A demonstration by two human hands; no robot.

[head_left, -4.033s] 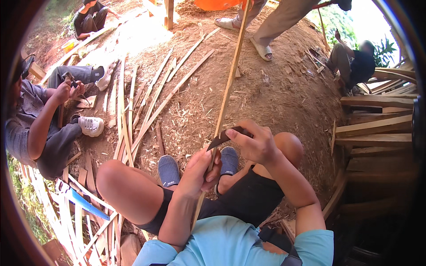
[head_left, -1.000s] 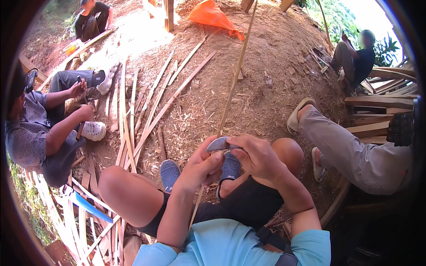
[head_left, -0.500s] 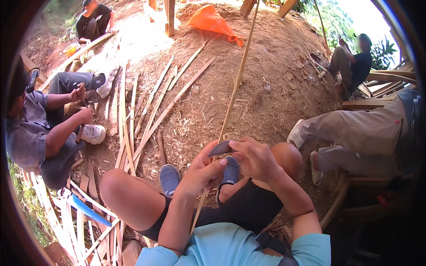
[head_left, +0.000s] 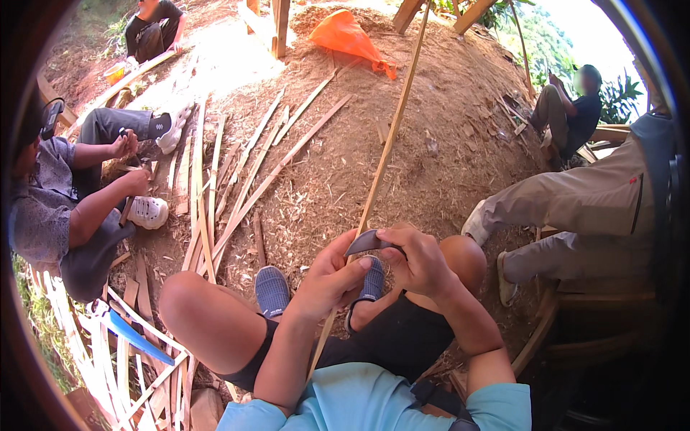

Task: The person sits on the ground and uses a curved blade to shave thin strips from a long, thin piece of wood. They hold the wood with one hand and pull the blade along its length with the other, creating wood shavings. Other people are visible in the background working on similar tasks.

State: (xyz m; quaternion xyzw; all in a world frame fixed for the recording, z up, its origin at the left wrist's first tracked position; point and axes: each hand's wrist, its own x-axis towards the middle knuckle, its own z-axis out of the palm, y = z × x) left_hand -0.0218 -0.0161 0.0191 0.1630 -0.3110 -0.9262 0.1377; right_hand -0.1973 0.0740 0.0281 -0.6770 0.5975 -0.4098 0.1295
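My left hand (head_left: 329,281) is closed around a long, thin wooden strip (head_left: 392,140) in front of my lap. The strip slants from my body up past the far edge of the picture. My right hand (head_left: 422,264) is closed on a knife, and its dark, curved blade (head_left: 364,242) lies across the strip just above my left thumb. My right fingers hide the knife's handle. Both hands stay close together between my bent knees, above my blue shoes (head_left: 272,291).
Several split wooden strips (head_left: 248,190) lie on the dirt to the left. Beside my left knee is a long blue object (head_left: 136,336) among more strips. An orange sheet (head_left: 346,37) lies ahead. People sit at left and far right; grey-trousered legs (head_left: 568,205) stretch in from the right.
The strip's far end and the blade have shifted slightly right. Both hands keep their hold, and the whole view has moved a little.
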